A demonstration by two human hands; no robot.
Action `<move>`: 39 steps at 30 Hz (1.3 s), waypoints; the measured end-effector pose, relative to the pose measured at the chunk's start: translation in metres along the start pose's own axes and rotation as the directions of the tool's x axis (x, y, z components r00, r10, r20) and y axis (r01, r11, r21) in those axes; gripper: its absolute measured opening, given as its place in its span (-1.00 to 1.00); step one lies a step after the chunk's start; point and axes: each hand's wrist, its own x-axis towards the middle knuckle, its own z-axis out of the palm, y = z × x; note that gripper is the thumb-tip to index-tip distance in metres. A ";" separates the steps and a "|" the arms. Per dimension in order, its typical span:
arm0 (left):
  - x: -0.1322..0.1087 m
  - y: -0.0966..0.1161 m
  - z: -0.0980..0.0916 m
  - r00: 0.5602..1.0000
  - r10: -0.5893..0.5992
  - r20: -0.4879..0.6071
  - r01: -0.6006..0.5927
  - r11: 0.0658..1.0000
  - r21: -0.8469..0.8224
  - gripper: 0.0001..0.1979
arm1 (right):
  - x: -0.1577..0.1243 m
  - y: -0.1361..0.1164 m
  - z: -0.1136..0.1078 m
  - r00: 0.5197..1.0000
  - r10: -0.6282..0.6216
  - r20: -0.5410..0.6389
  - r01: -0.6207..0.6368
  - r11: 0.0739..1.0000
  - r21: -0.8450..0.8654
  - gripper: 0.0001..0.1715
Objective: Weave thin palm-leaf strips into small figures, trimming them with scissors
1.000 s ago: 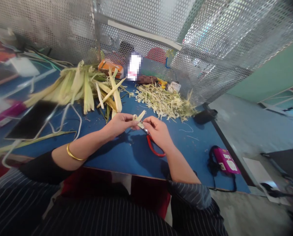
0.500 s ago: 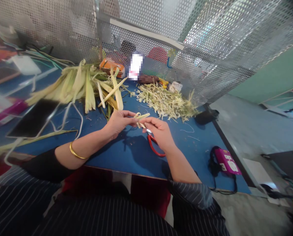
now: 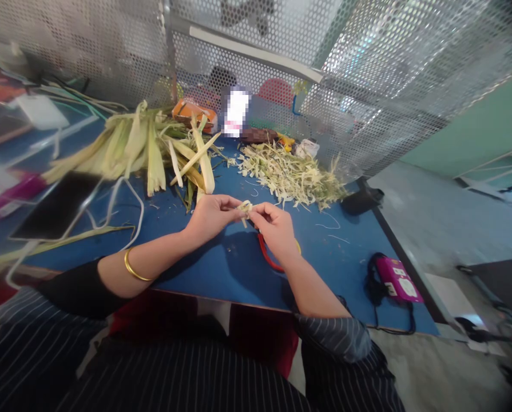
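Between my two hands is a small looped piece of pale yellow-green leaf strip [image 3: 245,206], with a short end hanging down. My left hand [image 3: 213,217] pinches it from the left between thumb and fingers. On its other side, my right hand [image 3: 276,230] is closed with thumb and fingertips at the strip. Scissors with red handles [image 3: 268,257] lie on the table under my right hand, partly hidden by it. Just beyond my left hand, a bundle of long pale leaves [image 3: 138,143] fans out. A heap of small folded leaf pieces [image 3: 292,174] lies behind my right hand.
The blue table [image 3: 221,274] ends at a perforated metal screen [image 3: 256,60]. A phone [image 3: 58,206] and white cable lie left. A bright, blurred-out screen [image 3: 236,111] stands at the back. To the right are a black cup [image 3: 362,200] and a magenta box [image 3: 399,278] with black cord.
The strip between my fingers now makes a smaller, tighter loop; its free end no longer points right. My right hand has shifted slightly, and a yellow edge shows beside it.
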 end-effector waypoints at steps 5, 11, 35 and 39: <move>0.000 -0.005 -0.001 0.998 0.067 0.011 -0.068 0.987 0.148 -0.73 | 0.001 0.001 -0.003 0.998 0.015 0.055 -0.012 0.999 -0.052 -0.83; -0.006 -0.001 0.000 0.979 0.203 0.009 -0.186 0.875 0.447 -0.77 | 0.002 0.001 -0.005 0.995 0.084 0.061 -0.072 0.981 -0.178 -0.80; -0.007 0.007 -0.003 0.964 0.079 0.255 -0.183 0.891 0.415 -0.79 | 0.004 0.006 -0.004 0.987 0.140 0.083 -0.150 0.981 0.121 -0.81; -0.005 0.002 -0.003 0.944 -0.005 0.330 -0.077 0.968 0.237 -0.76 | 0.004 0.006 -0.007 0.989 0.141 0.033 -0.144 0.982 0.118 -0.82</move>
